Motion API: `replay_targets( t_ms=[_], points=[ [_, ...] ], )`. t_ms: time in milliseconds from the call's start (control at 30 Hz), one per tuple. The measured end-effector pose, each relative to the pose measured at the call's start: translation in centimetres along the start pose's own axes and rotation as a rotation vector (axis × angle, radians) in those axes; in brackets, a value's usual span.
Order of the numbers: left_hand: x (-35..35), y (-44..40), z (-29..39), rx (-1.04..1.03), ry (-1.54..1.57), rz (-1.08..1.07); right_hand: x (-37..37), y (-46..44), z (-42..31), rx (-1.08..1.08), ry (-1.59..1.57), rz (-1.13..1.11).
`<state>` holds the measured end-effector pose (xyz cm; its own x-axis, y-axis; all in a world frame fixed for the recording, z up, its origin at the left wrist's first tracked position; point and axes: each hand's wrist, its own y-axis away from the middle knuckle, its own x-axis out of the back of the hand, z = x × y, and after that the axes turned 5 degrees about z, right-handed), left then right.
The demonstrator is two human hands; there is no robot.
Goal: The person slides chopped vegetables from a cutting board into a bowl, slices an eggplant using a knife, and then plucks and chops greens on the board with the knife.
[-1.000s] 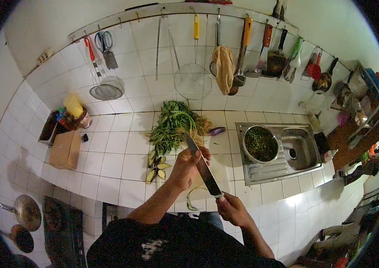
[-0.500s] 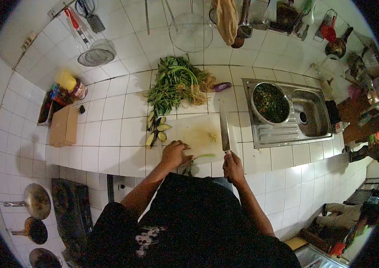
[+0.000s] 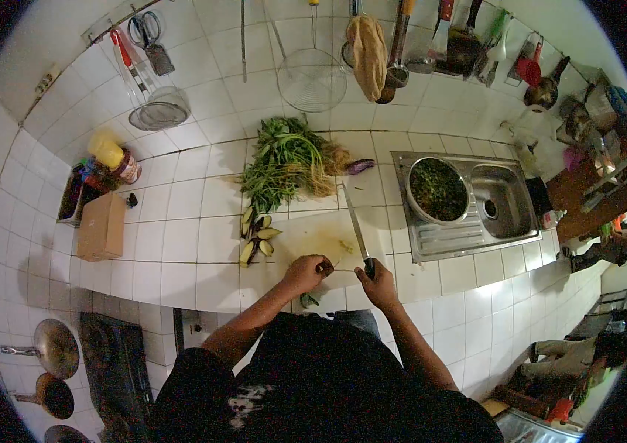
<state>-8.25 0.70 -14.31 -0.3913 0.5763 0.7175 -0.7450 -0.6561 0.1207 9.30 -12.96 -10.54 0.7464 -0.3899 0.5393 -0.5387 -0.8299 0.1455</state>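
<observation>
My left hand (image 3: pixel 305 275) is closed on a thin stem of leafy greens (image 3: pixel 343 270) at the front of the white cutting board (image 3: pixel 310 235). The stem stretches across to my right hand (image 3: pixel 377 285), whose fingers seem to touch its other end. My right hand is wrapped round the dark handle of a long knife (image 3: pixel 355 225); the blade points away from me over the board's right side. A green leaf (image 3: pixel 309 300) shows just below my left hand. Small pale pieces (image 3: pixel 345 246) lie on the board. Cut eggplant pieces (image 3: pixel 265 233) sit at its left edge.
Behind the board lies a heap of rooted greens (image 3: pixel 284 162) with a purple eggplant (image 3: pixel 360 167). A pot of chopped greens (image 3: pixel 439 188) stands on the steel sink (image 3: pixel 502 203). A cardboard box (image 3: pixel 101 227) is on the left; utensils hang on the wall.
My hands have come closer together, the right one moving left with the knife, its blade now tilted left. The stem now spans between both hands. The whole view has shifted slightly.
</observation>
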Motion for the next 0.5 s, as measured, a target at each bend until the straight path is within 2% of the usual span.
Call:
replay_targets(
  t_ms=[67, 133, 200, 267, 367, 500],
  points=[
    [1.2, 0.1, 1.0, 0.069, 0.378, 0.071, -0.6, -0.3, -0.3, 0.014, 0.021, 0.000],
    [2.5, 0.2, 2.0, 0.100, 0.417, 0.062, -1.5, -0.5, -1.8, 0.211, -0.142, 0.155],
    [3.2, 0.6, 2.7, 0.135, 0.459, 0.047, -1.2, -0.5, -3.6, 0.141, -0.106, 0.114],
    [3.3, 0.8, 3.1, 0.076, 0.517, 0.075, -1.4, -0.5, -4.9, 0.087, -0.228, 0.141],
    [2.8, 0.9, 2.9, 0.060, 0.586, 0.113, -3.4, -1.4, -2.5, 0.037, -0.406, 0.161],
    [2.5, 1.2, 1.7, 0.100, 0.690, 0.163, -3.6, -0.7, -2.6, 0.005, -0.470, 0.167]
  ],
)
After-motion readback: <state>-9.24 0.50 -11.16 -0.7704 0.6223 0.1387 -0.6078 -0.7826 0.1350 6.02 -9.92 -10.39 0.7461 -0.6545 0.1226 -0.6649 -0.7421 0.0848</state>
